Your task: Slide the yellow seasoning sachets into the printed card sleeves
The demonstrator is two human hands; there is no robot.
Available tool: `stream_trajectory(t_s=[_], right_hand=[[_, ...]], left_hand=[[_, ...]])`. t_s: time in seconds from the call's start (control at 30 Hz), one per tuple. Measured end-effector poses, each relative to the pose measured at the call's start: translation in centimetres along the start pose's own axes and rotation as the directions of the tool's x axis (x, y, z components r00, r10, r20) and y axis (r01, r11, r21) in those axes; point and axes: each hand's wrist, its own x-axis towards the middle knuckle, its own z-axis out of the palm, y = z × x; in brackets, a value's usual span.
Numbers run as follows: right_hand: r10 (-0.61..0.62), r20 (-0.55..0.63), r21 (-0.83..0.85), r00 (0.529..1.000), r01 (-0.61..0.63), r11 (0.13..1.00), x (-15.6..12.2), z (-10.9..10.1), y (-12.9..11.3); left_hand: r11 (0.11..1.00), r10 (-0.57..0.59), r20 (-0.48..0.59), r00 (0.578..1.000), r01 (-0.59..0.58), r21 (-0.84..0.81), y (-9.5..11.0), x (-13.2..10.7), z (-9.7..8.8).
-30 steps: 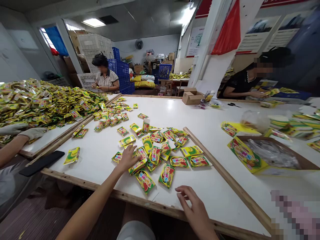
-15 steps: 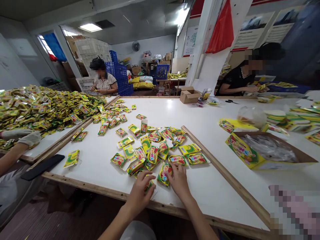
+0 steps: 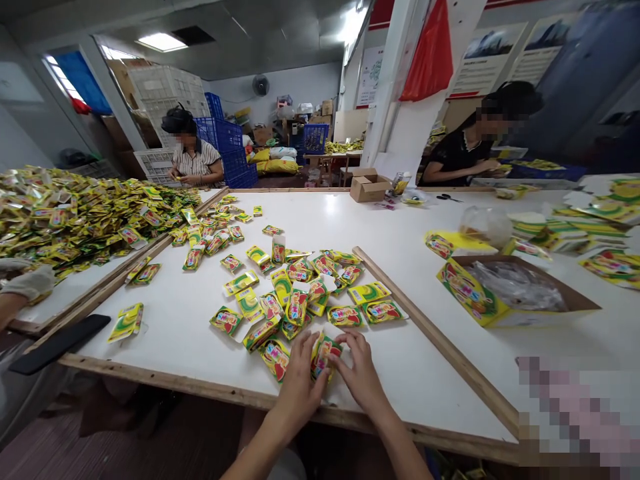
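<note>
Both my hands meet at the near edge of the white table (image 3: 200,327). My left hand (image 3: 299,381) and my right hand (image 3: 359,373) close from either side on one yellow-green-red sachet (image 3: 323,355), held upright between them. Just beyond lies a loose scatter of several similar sachets (image 3: 295,293). One more sachet (image 3: 275,358) lies flat right beside my left hand.
A wooden strip (image 3: 430,333) bounds the work area on the right; past it stands an open carton with plastic bags (image 3: 515,287). A big heap of sachets (image 3: 75,213) lies at left, near a gloved hand (image 3: 23,283) and a black phone (image 3: 60,343). Two people sit at the far side.
My left hand pulled back from the scatter toward the table's near edge. My right hand came in from the lower right. Both now grip one sachet lifted upright.
</note>
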Motion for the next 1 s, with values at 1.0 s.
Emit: stream_trajectory(t_s=[1.0], right_hand=[[0.016,-0.048,0.317,0.999,0.000,0.949,-2.3,-1.7,-0.5]], left_hand=[[0.902,-0.035,0.127,0.991,0.086,-0.423,1.7,1.0,0.5]])
